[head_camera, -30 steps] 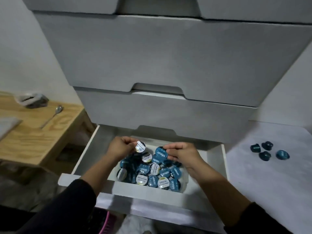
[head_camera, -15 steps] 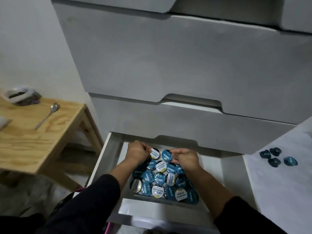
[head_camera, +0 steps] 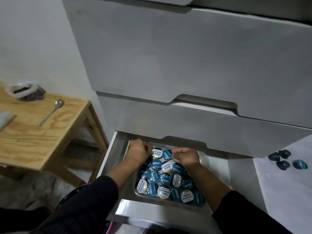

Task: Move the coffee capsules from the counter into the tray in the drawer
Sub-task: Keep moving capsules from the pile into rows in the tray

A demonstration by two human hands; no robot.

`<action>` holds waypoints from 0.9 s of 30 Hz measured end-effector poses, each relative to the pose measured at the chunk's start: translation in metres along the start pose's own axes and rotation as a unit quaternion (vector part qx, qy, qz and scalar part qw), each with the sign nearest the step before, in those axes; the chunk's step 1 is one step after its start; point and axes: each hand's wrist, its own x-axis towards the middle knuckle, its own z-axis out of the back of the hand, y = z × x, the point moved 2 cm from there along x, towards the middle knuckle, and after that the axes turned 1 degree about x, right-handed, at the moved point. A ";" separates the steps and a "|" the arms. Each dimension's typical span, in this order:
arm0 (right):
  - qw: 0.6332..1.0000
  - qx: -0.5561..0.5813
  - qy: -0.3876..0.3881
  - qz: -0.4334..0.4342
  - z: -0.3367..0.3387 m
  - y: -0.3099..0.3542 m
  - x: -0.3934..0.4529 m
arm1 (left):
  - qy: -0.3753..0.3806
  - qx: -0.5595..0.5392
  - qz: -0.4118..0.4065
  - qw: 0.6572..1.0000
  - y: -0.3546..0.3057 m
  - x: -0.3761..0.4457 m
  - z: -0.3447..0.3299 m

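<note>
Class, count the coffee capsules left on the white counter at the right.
4 coffee capsules: three clustered, one just right of them. More may lie beyond the frame edge.

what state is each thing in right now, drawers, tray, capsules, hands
bottom drawer: pulled open
upper drawers: closed
tray: in the open drawer, nearly full of capsules
counter capsules: four loose, not yet moved
left hand: curled at the tray's far end, grip unclear
right hand: curled at the tray's far end, grip unclear
spoon: lying flat on the wooden table
</note>
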 end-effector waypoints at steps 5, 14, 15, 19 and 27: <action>1.000 -0.018 0.008 0.023 -0.011 -0.001 0.001 | 0.004 0.005 -0.020 1.000 0.005 -0.005 0.009; 0.975 -0.185 0.007 0.120 -0.019 0.009 -0.017 | 0.018 0.084 -0.057 0.995 0.005 -0.025 0.019; 0.968 -0.213 0.011 0.135 -0.019 0.010 -0.019 | 0.022 0.108 -0.064 0.992 0.003 -0.029 0.019; 0.935 -0.302 0.020 0.183 -0.022 0.010 -0.030 | 0.022 0.202 -0.089 0.975 0.000 -0.044 0.016; 0.821 -0.481 -0.002 0.307 -0.028 0.008 -0.070 | -0.058 0.265 -0.106 0.957 -0.005 -0.073 0.002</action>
